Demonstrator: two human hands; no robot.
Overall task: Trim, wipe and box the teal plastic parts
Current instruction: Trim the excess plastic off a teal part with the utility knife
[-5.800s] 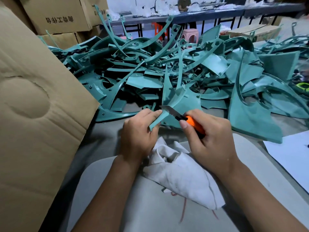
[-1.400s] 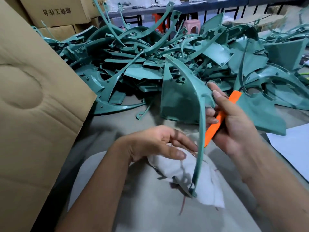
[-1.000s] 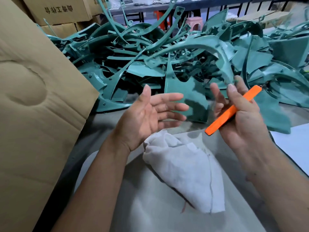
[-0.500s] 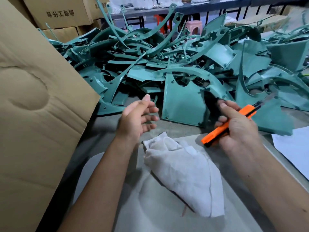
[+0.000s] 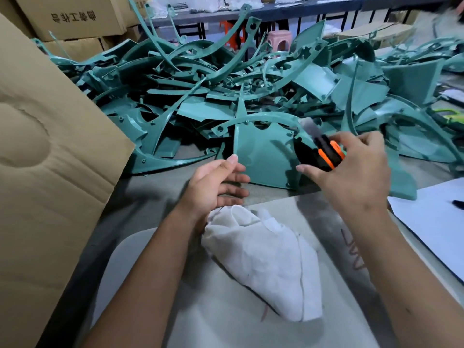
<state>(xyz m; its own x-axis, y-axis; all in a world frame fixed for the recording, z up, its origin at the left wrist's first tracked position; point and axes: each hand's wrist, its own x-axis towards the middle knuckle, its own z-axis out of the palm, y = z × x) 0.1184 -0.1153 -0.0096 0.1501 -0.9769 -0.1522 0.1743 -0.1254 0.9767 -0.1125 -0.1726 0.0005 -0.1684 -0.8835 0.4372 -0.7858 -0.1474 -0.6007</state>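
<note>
A teal plastic part (image 5: pixel 263 154), a flat panel with a curved arm on top, stands on its lower edge at the front of a big heap of teal parts (image 5: pixel 226 79). My left hand (image 5: pixel 216 184) is open, its fingertips at the panel's lower left edge. My right hand (image 5: pixel 351 172) grips an orange and black utility knife (image 5: pixel 326 151), blade pointing up and away near the part's right side. A crumpled white cloth (image 5: pixel 266 259) lies on the pale mat (image 5: pixel 226 322) below my hands.
A large cardboard box flap (image 5: pixel 50 172) rises along the left. Stacked cartons (image 5: pixel 72 21) stand at the back left. White sheets (image 5: pixel 431 222) lie at the right. A dark bench (image 5: pixel 301 8) and a pink stool (image 5: pixel 278 38) are behind the heap.
My right hand lowered the part from the air until it stood on the table, then turned the knife so the blade points up. My left hand moved forward to the panel's edge.
</note>
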